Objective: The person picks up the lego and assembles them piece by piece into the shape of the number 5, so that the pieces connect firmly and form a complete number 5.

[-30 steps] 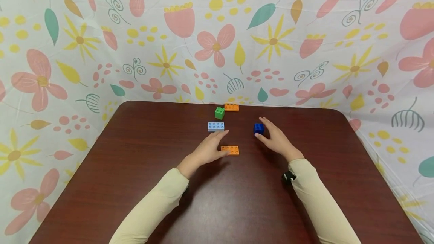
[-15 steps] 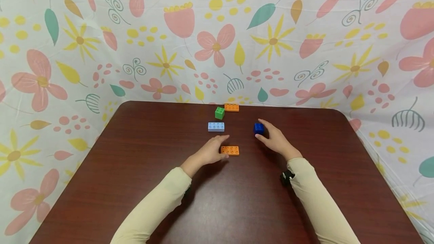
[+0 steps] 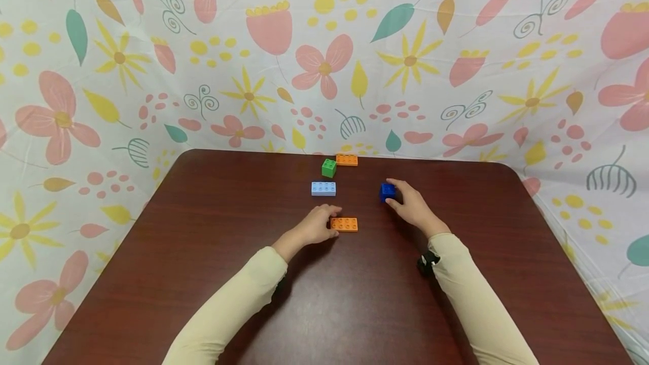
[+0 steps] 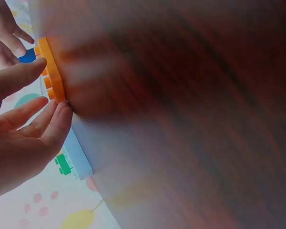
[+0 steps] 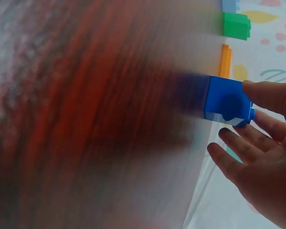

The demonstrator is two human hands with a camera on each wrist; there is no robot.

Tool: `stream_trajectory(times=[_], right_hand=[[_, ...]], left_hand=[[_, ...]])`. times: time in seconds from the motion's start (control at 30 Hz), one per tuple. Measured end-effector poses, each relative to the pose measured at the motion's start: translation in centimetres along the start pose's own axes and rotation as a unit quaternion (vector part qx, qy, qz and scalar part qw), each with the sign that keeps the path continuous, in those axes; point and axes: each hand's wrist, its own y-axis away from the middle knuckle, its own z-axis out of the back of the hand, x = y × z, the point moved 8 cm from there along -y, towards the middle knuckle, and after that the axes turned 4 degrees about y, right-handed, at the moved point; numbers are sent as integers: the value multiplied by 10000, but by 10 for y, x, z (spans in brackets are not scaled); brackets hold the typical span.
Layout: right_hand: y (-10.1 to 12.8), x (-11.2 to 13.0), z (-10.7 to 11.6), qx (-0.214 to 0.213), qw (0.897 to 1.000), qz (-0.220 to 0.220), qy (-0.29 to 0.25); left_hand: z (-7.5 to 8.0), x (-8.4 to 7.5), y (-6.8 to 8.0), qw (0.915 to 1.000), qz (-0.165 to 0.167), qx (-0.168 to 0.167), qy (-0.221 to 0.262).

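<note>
My left hand [image 3: 313, 226] is at the left end of a flat orange building brick [image 3: 346, 225], thumb on the near side and fingers on the far side. In the left wrist view its thumb overlaps the studs of the orange brick [image 4: 58, 78], and the fingertips are right at one end. My right hand [image 3: 414, 208] reaches around a dark blue square brick [image 3: 387, 192]. In the right wrist view the thumb overlaps a corner of the blue brick [image 5: 224, 98], while the other fingers spread loosely around its far side. Both bricks stand on the table, studs up.
A light blue brick [image 3: 323, 188] lies beyond my left hand. Behind it are a green square brick [image 3: 328, 168] and a second orange brick [image 3: 347, 160] near the back edge of the dark wooden table [image 3: 213, 201]. A flower-patterned cloth [image 3: 324, 100] hangs behind the table.
My left hand has drawn back a little and its thumb and fingers have closed in around the orange brick's left end. The right thumb and forefinger have come slightly nearer the blue brick.
</note>
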Motion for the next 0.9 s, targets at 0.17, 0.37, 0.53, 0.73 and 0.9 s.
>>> stream_trajectory(times=[0.17, 0.37, 0.53, 0.73, 0.9], right_hand=[[-2, -2, 1, -43, 10000, -55, 9], [-4, -5, 1, -102, 9998, -127, 66], [-3, -8, 0, -112, 9993, -343, -58], [-1, -11, 1, -154, 9981, -552, -239], [0, -9, 1, -172, 9977, -540, -359]], left_hand=[[1, 0, -2, 10000, -12, 34, -51], [3, 0, -3, 9999, -114, 40, -93], [3, -1, -4, 9996, -222, -13, -155], [1, 1, -5, 9995, -229, -25, -216], [1, 1, -5, 9991, -295, -102, -288]])
